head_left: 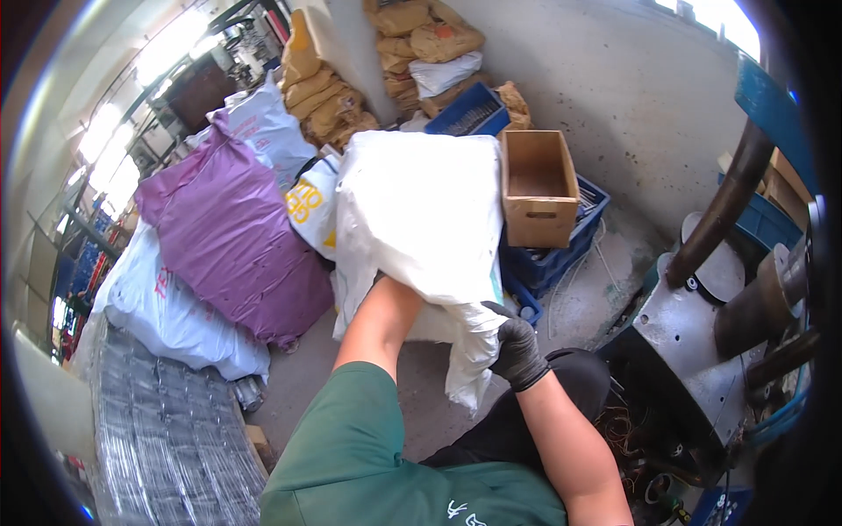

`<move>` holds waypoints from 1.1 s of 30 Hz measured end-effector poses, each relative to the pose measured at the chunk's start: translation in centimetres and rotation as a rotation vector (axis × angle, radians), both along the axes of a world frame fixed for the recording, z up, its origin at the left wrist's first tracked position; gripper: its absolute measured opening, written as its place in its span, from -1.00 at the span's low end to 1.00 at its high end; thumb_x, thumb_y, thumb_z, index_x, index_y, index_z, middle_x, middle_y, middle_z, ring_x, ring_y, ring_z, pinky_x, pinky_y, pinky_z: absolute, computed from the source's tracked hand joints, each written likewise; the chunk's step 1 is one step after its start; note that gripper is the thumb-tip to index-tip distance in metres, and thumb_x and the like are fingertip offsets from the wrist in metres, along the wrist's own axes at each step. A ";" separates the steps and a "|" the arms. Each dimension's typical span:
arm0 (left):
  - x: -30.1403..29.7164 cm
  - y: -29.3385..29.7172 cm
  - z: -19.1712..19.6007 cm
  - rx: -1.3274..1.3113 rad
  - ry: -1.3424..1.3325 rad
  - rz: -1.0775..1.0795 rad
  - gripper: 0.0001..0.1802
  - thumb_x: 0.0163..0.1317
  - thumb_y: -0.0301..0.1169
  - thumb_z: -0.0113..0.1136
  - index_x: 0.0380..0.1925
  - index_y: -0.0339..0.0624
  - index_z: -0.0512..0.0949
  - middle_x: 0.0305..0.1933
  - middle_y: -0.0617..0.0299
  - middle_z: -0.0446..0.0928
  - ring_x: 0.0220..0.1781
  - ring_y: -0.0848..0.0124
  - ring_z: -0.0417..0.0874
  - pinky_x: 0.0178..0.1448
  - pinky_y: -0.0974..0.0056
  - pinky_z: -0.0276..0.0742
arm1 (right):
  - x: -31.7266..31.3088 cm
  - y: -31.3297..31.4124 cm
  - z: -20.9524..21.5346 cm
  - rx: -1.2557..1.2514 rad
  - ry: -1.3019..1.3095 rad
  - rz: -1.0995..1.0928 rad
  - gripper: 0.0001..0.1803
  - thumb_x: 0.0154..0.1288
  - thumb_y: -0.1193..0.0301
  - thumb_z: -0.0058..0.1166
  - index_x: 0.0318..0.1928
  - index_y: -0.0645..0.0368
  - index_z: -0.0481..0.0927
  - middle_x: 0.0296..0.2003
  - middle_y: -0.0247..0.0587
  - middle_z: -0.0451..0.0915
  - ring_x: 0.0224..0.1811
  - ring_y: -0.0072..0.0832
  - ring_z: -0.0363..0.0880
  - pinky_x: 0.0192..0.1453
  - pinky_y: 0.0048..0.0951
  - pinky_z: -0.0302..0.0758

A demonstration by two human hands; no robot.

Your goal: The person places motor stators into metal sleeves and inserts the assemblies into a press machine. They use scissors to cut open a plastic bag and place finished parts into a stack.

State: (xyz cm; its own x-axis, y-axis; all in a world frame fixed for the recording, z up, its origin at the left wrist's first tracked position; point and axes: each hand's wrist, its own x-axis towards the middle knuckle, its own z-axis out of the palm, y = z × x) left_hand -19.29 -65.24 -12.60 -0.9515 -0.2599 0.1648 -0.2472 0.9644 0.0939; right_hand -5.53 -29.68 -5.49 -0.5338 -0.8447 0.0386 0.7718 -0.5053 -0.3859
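A large white woven sack stands bulging in front of me, its loose mouth hanging toward me. My right hand, in a dark grey glove, is closed on the gathered edge of the sack at its lower right corner. The left forearm reaches under the sack's front fold. Only a dark sliver of glove shows of my left hand; its fingers are hidden by the white material.
Left of the sack lie a purple bag and light-blue bags. A brown carton sits on blue crates to the right. Plastic-wrapped stock stands at lower left. A metal machine is at right, brown sacks behind.
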 end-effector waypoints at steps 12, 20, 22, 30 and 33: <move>3.5 -10.4 -0.2 -0.144 -0.041 0.026 -0.28 0.57 0.00 -0.17 0.62 -0.06 0.12 0.66 0.05 0.19 0.67 0.06 0.17 0.70 0.00 0.06 | 0.7 -1.9 2.2 -0.333 -0.174 0.139 -0.34 0.21 0.42 0.25 0.35 0.27 0.50 0.07 -0.12 0.68 0.04 -0.36 0.69 0.14 -0.24 0.67; 4.9 -12.9 3.3 -0.181 -0.127 0.021 -0.29 0.57 0.00 -0.17 0.61 -0.07 0.15 0.65 0.04 0.21 0.66 0.06 0.17 0.69 -0.01 0.07 | -1.1 0.0 2.5 -0.002 0.035 -0.052 -0.16 -0.14 0.49 0.12 0.34 0.25 0.56 0.13 -0.14 0.64 0.20 -0.41 0.56 0.35 -0.41 0.49; 5.3 -12.6 5.1 -0.196 -0.142 0.007 -0.29 0.57 0.00 -0.17 0.60 -0.07 0.16 0.65 0.03 0.21 0.66 0.06 0.17 0.69 -0.01 0.07 | -1.2 0.5 3.3 0.129 0.123 -0.128 -0.20 -0.16 0.59 0.12 0.28 0.24 0.59 -0.03 -0.14 0.69 0.01 -0.35 0.63 0.16 -0.40 0.58; 8.4 -0.3 5.9 -0.156 -0.199 -0.097 -0.30 0.57 -0.01 -0.16 0.59 -0.08 0.19 0.64 0.02 0.22 0.66 0.05 0.18 0.69 -0.01 0.08 | -2.1 0.7 1.8 0.367 0.590 -0.353 -0.30 0.01 0.40 0.24 0.27 0.24 0.62 0.12 -0.08 0.67 0.23 -0.35 0.56 0.38 -0.34 0.45; 13.9 5.0 4.9 -0.151 -0.344 -0.069 -0.30 0.57 -0.01 -0.16 0.59 -0.08 0.20 0.64 0.01 0.23 0.66 0.05 0.18 0.68 -0.01 0.08 | -1.7 -0.8 1.2 0.432 0.594 -0.321 -0.35 0.08 0.36 0.20 0.26 0.27 0.62 0.14 0.02 0.66 0.27 -0.31 0.54 0.41 -0.33 0.42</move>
State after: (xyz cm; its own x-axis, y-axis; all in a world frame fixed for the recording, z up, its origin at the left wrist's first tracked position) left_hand -5.36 -60.24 -7.66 -0.9722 -0.1905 -0.1361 -0.1734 0.9765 -0.1279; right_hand -7.22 -30.52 -4.31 -0.7465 -0.6583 0.0973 0.2179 -0.3800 -0.8990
